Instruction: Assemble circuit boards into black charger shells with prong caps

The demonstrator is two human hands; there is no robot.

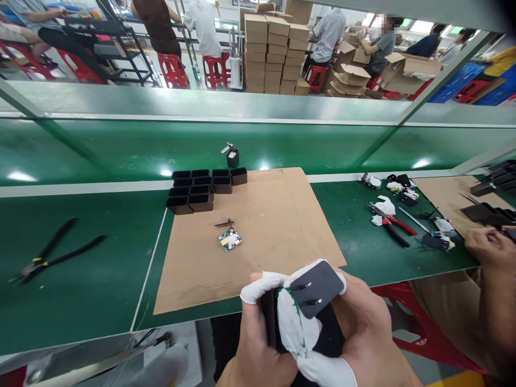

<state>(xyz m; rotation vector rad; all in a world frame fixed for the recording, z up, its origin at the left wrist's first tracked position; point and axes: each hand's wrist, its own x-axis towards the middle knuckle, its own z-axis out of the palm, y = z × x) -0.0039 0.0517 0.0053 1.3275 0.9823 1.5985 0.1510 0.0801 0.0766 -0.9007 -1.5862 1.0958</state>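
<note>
My left hand is wrapped round the side of a black plastic power adapter housing, its thumb in a white finger cot. A circuit board coated in white glue sticks out of the housing. My right hand, also with white finger cots, grips a dark plug plate with two metal prongs, tilted above the housing. Fingertips partly hide the lower side. On the cardboard sheet ahead lies a small loose circuit board with a dark plate beside it.
Several black housings stand at the cardboard's back left; one more holding parts sits behind. Black-handled pliers lie left on the green table. Red-black pliers and loose parts lie right, near a co-worker's hand.
</note>
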